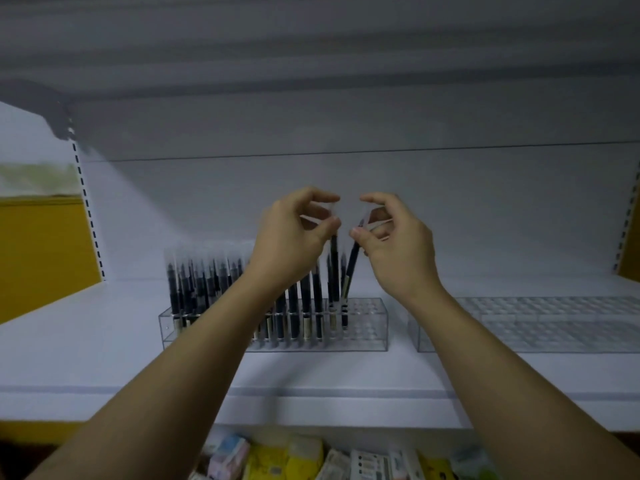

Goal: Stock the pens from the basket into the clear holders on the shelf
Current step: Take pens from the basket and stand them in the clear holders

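Observation:
A clear holder stands on the white shelf, mostly filled with several dark pens with clear caps. My left hand pinches the top of one upright pen above the holder. Just to its right, my right hand pinches the top of a tilted pen whose lower end reaches the holder's holes. The holder's right end has free holes. A second clear holder at the right holds no pens. The basket is out of view.
The shelf's back panel rises behind the holders, with slotted uprights at left and right. A yellow side panel is at the far left. Below the shelf edge lie several packaged goods.

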A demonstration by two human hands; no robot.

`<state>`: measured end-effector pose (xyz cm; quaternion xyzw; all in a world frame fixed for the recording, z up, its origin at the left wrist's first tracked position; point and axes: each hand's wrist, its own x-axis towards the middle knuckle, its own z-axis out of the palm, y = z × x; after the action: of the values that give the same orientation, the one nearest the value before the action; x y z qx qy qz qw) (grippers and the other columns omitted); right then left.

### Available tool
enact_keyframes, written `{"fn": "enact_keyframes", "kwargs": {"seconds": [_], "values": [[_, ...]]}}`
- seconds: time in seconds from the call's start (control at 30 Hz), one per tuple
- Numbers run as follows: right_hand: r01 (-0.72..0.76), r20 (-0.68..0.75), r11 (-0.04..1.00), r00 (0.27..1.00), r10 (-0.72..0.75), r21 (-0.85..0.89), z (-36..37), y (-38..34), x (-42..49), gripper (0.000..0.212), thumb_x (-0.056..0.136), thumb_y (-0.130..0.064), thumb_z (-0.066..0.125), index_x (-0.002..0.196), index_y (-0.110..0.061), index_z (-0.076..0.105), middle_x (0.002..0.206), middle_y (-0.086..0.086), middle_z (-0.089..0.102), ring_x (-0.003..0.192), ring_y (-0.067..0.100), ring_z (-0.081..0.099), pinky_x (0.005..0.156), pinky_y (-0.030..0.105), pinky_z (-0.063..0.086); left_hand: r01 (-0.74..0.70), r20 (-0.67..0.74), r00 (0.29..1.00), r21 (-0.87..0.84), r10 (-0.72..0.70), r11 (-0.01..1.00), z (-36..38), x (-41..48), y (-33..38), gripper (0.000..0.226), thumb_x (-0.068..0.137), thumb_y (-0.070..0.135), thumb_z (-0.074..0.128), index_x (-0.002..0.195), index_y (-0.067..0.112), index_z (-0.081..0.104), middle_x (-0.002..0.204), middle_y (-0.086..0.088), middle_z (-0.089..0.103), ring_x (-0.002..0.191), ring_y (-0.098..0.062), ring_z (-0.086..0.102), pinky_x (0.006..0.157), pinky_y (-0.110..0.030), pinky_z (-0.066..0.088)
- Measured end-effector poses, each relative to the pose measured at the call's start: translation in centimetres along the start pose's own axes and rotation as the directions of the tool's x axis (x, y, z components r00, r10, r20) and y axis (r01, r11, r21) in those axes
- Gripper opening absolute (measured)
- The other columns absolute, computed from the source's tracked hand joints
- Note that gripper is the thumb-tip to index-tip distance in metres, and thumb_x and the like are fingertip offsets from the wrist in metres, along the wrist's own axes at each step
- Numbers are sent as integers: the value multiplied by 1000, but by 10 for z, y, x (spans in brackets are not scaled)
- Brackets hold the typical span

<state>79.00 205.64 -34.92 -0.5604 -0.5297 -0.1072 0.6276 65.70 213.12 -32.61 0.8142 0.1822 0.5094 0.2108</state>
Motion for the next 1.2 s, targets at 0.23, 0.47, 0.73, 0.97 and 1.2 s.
{"fn": "enact_keyframes", "kwargs": {"seconds": [0.23, 0.47, 0.73, 0.97, 1.2], "values": [[5, 23, 999, 1000, -4, -51, 0, 2, 0, 40, 86, -12, 71, 123, -23, 60, 81, -14, 54, 62, -10, 55, 59, -1, 40, 37, -10, 999, 18, -37, 999, -3, 3, -5, 21, 89, 24, 66, 107, 32, 60, 96, 8, 68, 76, 0, 68, 68, -23, 58], [-24, 194, 992, 980, 48, -125, 4, 9, -12, 42, 87, -21, 69, 127, -30, 59, 85, -12, 58, 72, 4, 58, 70, 15, 47, 30, -12, 999, 50, -30, 998, -3, 4, -4, 19, 89, 25, 67, 105, 32, 60, 96, 8, 68, 78, -2, 67, 70, -27, 58], [40, 203, 976, 979, 4, -213, -1, 2, -14, 38, 91, -17, 64, 128, -24, 57, 80, -21, 52, 73, 0, 56, 74, 15, 50, 65, 74, 995, 29, -67, 997, -11, 6, -2, 20, 88, 20, 69, 106, 24, 63, 96, 3, 70, 77, -5, 70, 73, -30, 58], [108, 279, 954, 960, -26, -280, 0, -8, -11, 26, 90, -21, 66, 112, -25, 54, 91, -9, 63, 79, 11, 63, 76, 34, 57, 47, 132, 988, 218, -78, 975, 1, -1, -5, 18, 88, 29, 68, 104, 27, 63, 92, 15, 66, 74, -2, 64, 59, -16, 47], [-51, 215, 985, 973, 87, -167, 1, -8, -9, 24, 86, -20, 71, 105, -26, 58, 81, -10, 63, 77, 11, 65, 78, 36, 57, 87, 105, 988, 258, -117, 962, 1, 1, -8, 14, 84, 33, 71, 97, 29, 66, 93, 15, 67, 85, -7, 64, 84, -38, 54]]}}
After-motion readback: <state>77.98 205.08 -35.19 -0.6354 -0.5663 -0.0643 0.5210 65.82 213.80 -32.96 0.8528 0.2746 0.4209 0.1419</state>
